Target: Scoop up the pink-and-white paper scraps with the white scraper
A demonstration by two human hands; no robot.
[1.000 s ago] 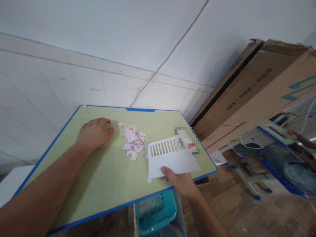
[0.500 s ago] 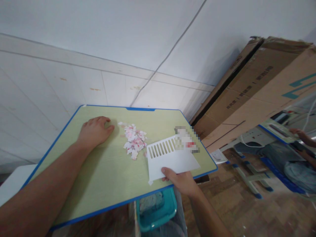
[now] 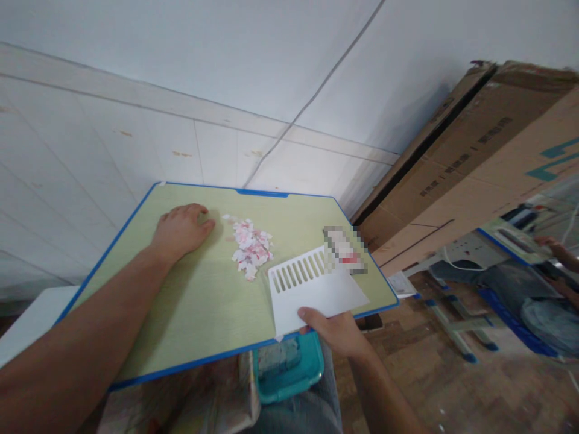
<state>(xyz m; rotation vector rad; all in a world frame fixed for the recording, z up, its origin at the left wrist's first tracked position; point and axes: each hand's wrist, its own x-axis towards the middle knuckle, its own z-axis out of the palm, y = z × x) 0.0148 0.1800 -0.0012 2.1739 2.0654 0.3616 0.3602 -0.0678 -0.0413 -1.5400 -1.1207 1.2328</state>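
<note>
A loose pile of torn white and pink paper scraps point(image 3: 252, 248) lies in the middle of the pale green tabletop point(image 3: 199, 319). Left of it, my left hand point(image 3: 183, 229) rests on the table with curved, parted fingers and nothing in them. My right hand point(image 3: 337, 333) grips a thin white sheet with a row of slots point(image 3: 316, 295) by its near edge, thumb on top. That sheet tilts just right of the scraps, one corner at the table's front edge. Beyond it sits a blurred-out flat object point(image 3: 344, 244), whose kind I cannot make out.
Below the front edge is a teal plastic bin point(image 3: 289, 377) with a grey block-like thing inside. A large cardboard box point(image 3: 456, 163) leans by the wall at right. A grey cable point(image 3: 312, 99) runs down the wall. Another person's hand point(image 3: 549, 244) shows at a desk far right.
The view has shifted slightly. The slotted sheet has come a little nearer the table's front edge in my right hand. My left hand stays in place beside the scraps.
</note>
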